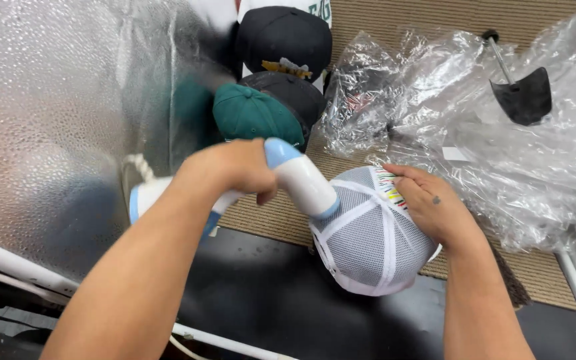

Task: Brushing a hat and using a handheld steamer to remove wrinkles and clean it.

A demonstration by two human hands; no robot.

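Gripping a white and pale-blue handheld steamer (281, 177), the left hand (235, 167) has its fingers wrapped tight around the handle, and the nozzle end presses against the back of a white mesh cap (368, 240). The right hand (431, 203) lies on the cap's far side, fingers together and spread flat over the front panel, where a band of coloured stitching shows; it steadies the cap without closing around it. The cap sits crown-up, partly over a dark mat (268, 293) and partly over a tan woven surface (268, 223) on the desk. A coiled white cord (138, 167) runs off the steamer's rear toward a textured translucent panel (55, 120) on the left. Just beyond the left hand sits a green cap (255, 117), with a black cap (295, 93) touching it and another black cap (281, 37) with gold trim behind that. To the right, crumpled clear plastic wrap (495, 153) covers the surface, and a black scoop-shaped tool on a metal rod (521, 97) rests on top of it.
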